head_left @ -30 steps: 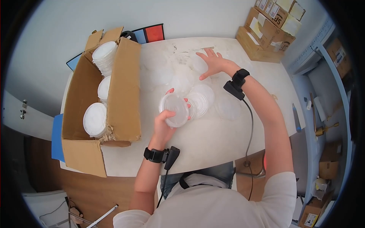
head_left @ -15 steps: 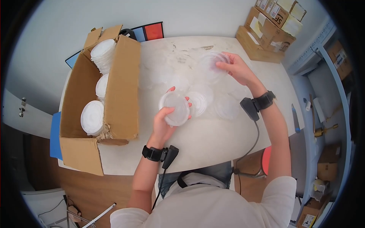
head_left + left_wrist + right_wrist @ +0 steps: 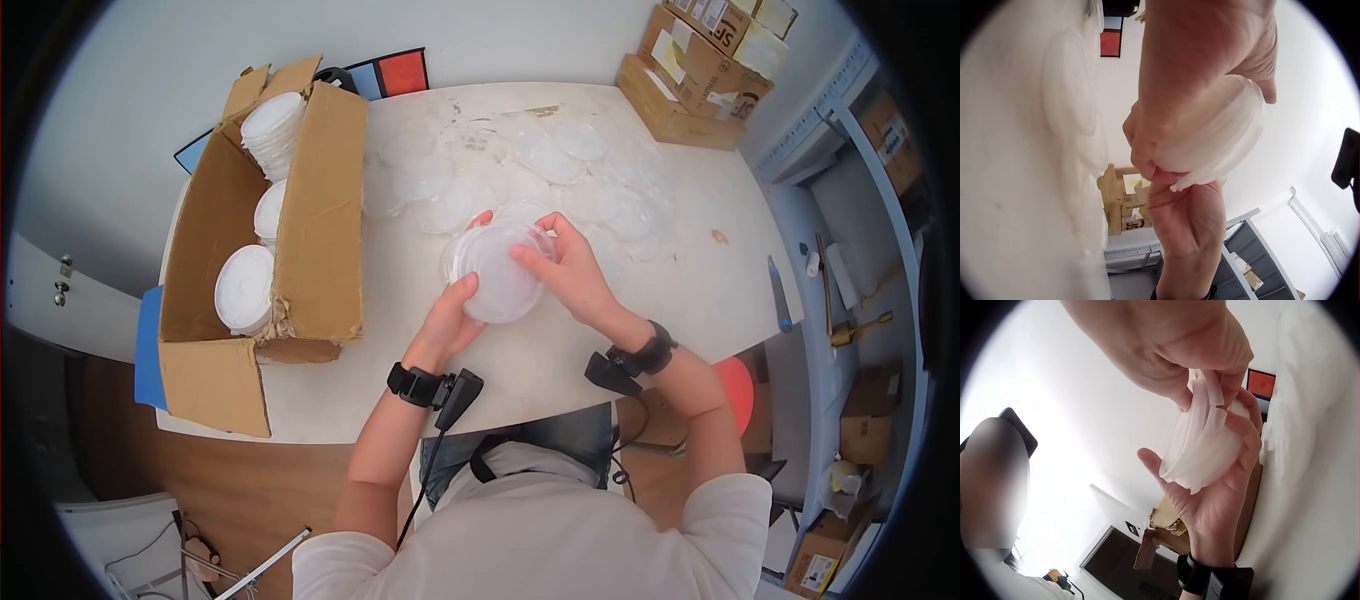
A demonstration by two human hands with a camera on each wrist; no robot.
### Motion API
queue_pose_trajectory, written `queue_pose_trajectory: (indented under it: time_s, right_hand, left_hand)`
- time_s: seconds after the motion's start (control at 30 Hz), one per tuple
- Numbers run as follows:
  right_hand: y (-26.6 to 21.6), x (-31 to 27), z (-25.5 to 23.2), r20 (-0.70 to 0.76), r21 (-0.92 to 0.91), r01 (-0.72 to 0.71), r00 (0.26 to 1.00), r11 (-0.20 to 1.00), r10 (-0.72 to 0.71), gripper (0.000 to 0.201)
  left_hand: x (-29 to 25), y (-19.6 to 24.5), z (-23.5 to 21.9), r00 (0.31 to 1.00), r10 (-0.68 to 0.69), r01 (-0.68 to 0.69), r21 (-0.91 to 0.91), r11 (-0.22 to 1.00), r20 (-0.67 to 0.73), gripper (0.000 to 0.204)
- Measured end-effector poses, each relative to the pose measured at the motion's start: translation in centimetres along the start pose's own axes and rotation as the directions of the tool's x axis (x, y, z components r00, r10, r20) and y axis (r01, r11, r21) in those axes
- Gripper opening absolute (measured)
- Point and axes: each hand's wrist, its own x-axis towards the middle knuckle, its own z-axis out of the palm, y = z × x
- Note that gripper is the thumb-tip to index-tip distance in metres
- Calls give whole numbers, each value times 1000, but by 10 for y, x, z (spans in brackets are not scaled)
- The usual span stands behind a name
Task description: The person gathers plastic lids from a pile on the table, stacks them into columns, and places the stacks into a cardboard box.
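Note:
Several round translucent lids (image 3: 497,285) form a small stack between both hands, above the table's middle. My left hand (image 3: 450,318) grips the stack from its left, thumb over the top and fingers round the far edge. From the right, my right hand (image 3: 580,280) pinches lids at the stack's upper right edge between thumb and fingers. The right wrist view shows the layered lids (image 3: 1200,447) tilted in the left palm. Loose clear lids (image 3: 555,160) lie spread over the table (image 3: 420,400) beyond the hands.
An open cardboard box (image 3: 320,220) stands on the left with stacks of white lids (image 3: 244,288) inside. Closed cartons (image 3: 690,80) are piled at the back right. A blue tool (image 3: 779,295) lies near the right edge, beside shelves (image 3: 850,200).
My right hand has come from the far right of the table to the stack, bringing lids with it. The left hand has moved slightly right and still holds its stack.

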Motion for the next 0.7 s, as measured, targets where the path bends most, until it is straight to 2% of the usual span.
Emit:
queue_pose_trajectory:
  time_s: [0.13, 0.2, 0.23, 0.3, 0.33, 0.4, 0.43, 0.5, 0.53, 0.6, 0.63, 0.7]
  right_hand:
    - [5, -1, 5, -81, -34, 6, 997, 999, -9, 20]
    - [-1, -1, -2, -50, 109, -107, 992, 988, 113, 20]
    - [4, 2, -7, -50, 108, -107, 992, 988, 113, 20]
    - [12, 9, -18, -161, -92, 26, 986, 995, -41, 25]
    - [6, 9, -25, -162, -92, 26, 986, 995, -41, 25]
    - [-11, 9, -35, -381, 21, 98, 921, 995, -82, 21]
    - [-14, 10, -34, -379, 20, 97, 922, 995, -82, 21]
    - [-16, 13, -28, -274, 244, 40, 961, 969, 30, 24]
    - [-12, 13, -24, -278, 243, 41, 960, 969, 29, 24]
    - [4, 12, -10, -24, -147, 174, 983, 974, -179, 22]
    - [7, 10, -2, -27, -146, 175, 983, 974, -180, 22]
    - [11, 9, 13, -83, -273, 119, 986, 954, -147, 20]
  left_hand:
    - [-3, 7, 4, 995, -82, 88, 113, 990, -62, 73]
    - [-1, 10, 4, 986, -129, 121, -78, 990, -109, 80]
    - [-1, 10, 3, 986, -129, 121, -78, 990, -109, 80]
    - [-1, 10, -2, 992, -88, 72, -160, 985, -96, 81]
    - [-1, 11, -3, 992, -89, 73, -160, 984, -95, 81]
    - [-2, 12, -6, 987, -87, 66, -154, 986, -134, 80]
    - [-2, 13, -6, 984, -85, 62, -153, 986, -154, 79]
    - [-1, 13, -7, 978, -85, 56, -150, 987, -192, 79]
    - [0, 13, -7, 978, -88, 59, -150, 987, -188, 79]
    - [0, 8, -3, 986, -125, 117, -73, 990, -112, 68]
    - [1, 6, -1, 986, -127, 120, -71, 990, -110, 68]
    - [1, 2, 2, 991, -130, 130, -6, 991, -43, 67]
